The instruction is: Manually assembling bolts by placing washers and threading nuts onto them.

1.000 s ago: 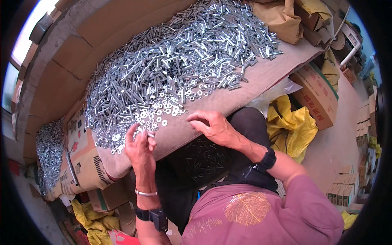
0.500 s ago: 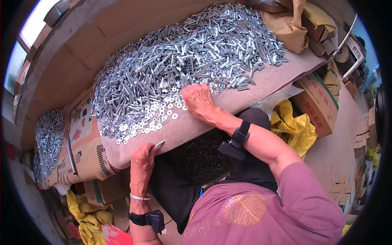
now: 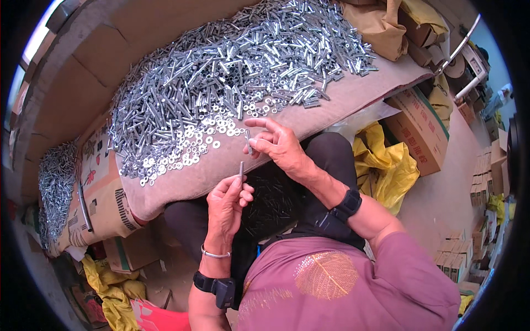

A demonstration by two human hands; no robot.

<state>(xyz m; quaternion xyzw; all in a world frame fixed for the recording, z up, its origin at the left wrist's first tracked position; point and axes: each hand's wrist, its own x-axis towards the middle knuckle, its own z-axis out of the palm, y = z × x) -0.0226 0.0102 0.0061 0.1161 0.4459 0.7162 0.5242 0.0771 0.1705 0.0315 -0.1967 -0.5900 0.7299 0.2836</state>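
Observation:
My left hand (image 3: 225,205) is closed in a pinch on a thin metal pin (image 3: 241,168), which points up from the fingertips. Just beyond it, my right hand (image 3: 282,148) holds a short silvery metal sleeve (image 3: 248,138) between thumb and fingers, the index finger stretched out. The pin and the sleeve are apart. Loose flat washers (image 3: 190,148) lie on the padded surface (image 3: 160,196) by my hands. Behind them spreads a large heap of silvery metal sleeves (image 3: 237,71). Dark pins (image 3: 270,204) lie below my hands, between my legs; what bears them is hard to make out.
A second metal heap (image 3: 58,187) lies at the far left, near a grey rod (image 3: 84,207). Cardboard (image 3: 105,52) walls the back. To the right are a yellow sack (image 3: 383,165), a cardboard box (image 3: 422,132) and a brown bag (image 3: 381,25).
My right hand has come back from the washers and now holds a sleeve. My left hand has moved right and up with the pin, now upright. The view has shifted slightly.

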